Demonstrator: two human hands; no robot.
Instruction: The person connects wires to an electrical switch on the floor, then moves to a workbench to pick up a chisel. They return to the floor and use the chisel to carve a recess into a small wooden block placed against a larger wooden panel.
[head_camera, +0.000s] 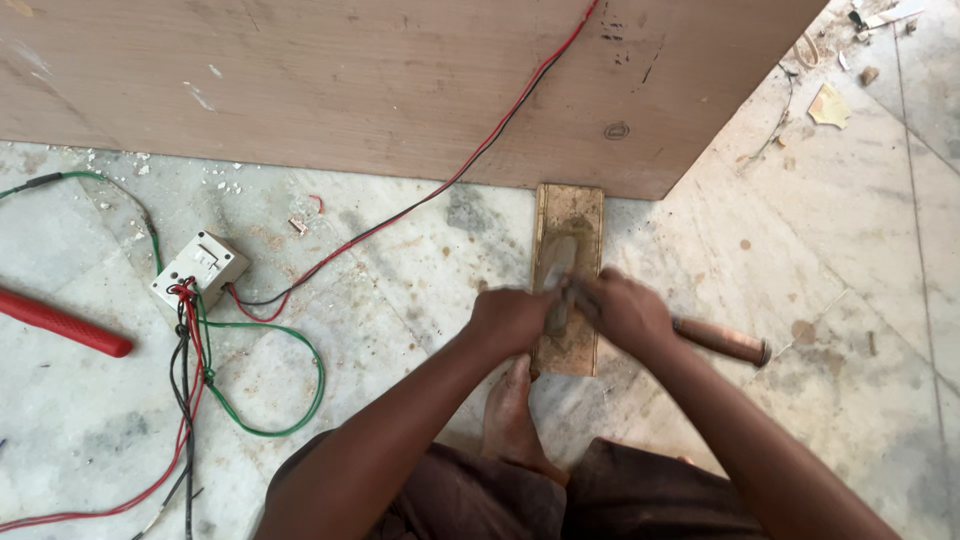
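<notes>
A chisel (700, 335) lies across a sharpening block (568, 285) on the floor (400, 300), foot bracing the block. Right hand (625, 312) grips its handle; left hand (508, 318) presses the blade flat. A slip on the gritty block could likely nick fingers or toes.

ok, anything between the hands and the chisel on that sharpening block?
Nothing visible. Both hands are on the chisel already: the left hand presses near the blade, the right hand grips ahead of the wooden handle, over the sharpening block. Wires lie well aside.
</notes>
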